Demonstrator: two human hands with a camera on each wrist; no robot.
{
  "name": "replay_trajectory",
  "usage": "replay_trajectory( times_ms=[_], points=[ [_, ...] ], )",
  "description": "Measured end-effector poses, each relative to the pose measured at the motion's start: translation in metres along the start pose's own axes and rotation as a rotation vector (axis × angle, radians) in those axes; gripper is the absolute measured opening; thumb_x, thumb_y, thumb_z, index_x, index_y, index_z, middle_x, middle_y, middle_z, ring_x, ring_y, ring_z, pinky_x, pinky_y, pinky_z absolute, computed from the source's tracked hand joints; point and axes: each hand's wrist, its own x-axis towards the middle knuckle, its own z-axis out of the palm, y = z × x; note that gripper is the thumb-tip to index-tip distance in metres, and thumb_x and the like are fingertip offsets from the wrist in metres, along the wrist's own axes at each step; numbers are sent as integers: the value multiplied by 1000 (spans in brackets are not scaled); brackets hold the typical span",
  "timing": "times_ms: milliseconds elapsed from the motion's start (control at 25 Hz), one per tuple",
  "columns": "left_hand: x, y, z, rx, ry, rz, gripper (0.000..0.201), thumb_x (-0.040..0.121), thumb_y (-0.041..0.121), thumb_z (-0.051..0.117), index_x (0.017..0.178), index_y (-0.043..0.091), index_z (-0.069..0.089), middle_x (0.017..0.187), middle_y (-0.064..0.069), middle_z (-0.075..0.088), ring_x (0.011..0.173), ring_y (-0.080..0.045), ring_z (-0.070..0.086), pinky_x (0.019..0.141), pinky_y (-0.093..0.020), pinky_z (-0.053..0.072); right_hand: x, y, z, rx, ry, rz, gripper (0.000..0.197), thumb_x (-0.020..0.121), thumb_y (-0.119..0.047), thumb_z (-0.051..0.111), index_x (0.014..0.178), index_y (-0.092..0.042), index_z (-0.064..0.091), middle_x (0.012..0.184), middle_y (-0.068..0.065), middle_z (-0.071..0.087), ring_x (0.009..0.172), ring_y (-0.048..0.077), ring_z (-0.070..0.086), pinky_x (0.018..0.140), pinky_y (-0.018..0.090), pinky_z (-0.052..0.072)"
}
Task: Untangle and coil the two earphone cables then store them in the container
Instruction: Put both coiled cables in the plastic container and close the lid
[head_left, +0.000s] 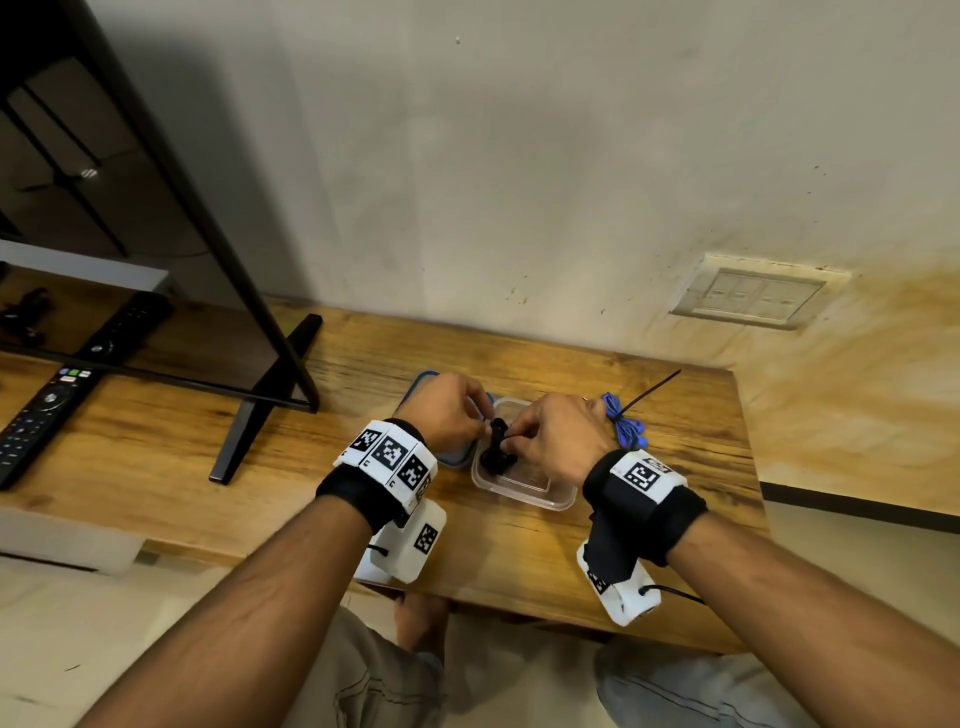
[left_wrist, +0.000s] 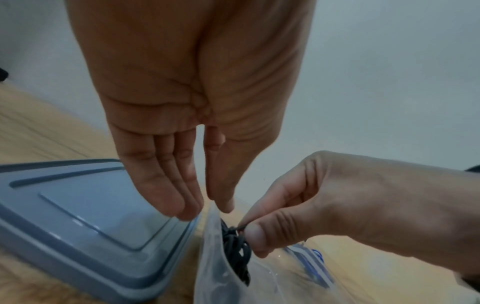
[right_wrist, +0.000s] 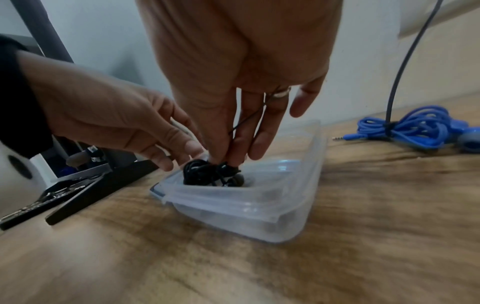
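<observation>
A coiled black earphone cable (head_left: 496, 441) hangs into the clear plastic container (head_left: 524, 499) in the middle of the wooden table. My right hand (right_wrist: 223, 161) pinches the top of the black bundle (right_wrist: 207, 174) between thumb and forefinger. Just left of it, my left hand (left_wrist: 207, 207) has its fingers straight, their tips at the container's left rim (left_wrist: 213, 246) and holding nothing. The blue earphone cable (head_left: 626, 423) lies bundled on the table right of the container, also visible in the right wrist view (right_wrist: 410, 127).
The container's blue-grey lid (left_wrist: 78, 216) lies flat just left of the container, under my left hand. A TV with a black stand leg (head_left: 260, 421) and a remote (head_left: 36, 421) occupy the table's left. A thin dark cable (right_wrist: 397, 72) rises by the blue bundle. The wall is close behind.
</observation>
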Motion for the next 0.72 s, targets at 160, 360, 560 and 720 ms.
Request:
replay_trajectory(
  times_ms=[160, 360, 560, 720],
  points=[
    [-2, 6, -1, 43, 33, 28, 15, 78, 19, 80, 90, 25, 74, 88, 7, 66, 81, -6, 60, 59, -16, 43, 3, 26, -54, 232, 180, 34, 27, 79, -50, 74, 76, -24, 75, 77, -11, 72, 83, 10, 65, 83, 35, 49],
    [-4, 12, 1, 51, -51, 38, 18, 77, 14, 81, 93, 21, 76, 72, 12, 57, 63, -1, 52, 49, -12, 35, -9, 92, -83, -61, -33, 500, 28, 73, -36, 75, 63, -11, 68, 72, 8, 73, 74, 25, 66, 72, 34, 54],
    [-3, 21, 8, 49, -17, 59, 14, 76, 14, 81, 89, 18, 76, 70, 12, 61, 63, 0, 55, 49, -8, 37, 4, 102, -44, 254, 104, 397, 29, 71, -39, 86, 75, -13, 72, 77, 2, 72, 76, 18, 66, 63, 31, 48],
    [-1, 24, 11, 30, -26, 50, 10, 77, 13, 80, 85, 18, 77, 74, 9, 66, 69, -5, 62, 58, -15, 46, 11, 103, -36, 308, 155, 340, 13, 78, -17, 82, 69, -16, 72, 78, 0, 70, 86, 20, 68, 69, 25, 43]
  ],
)
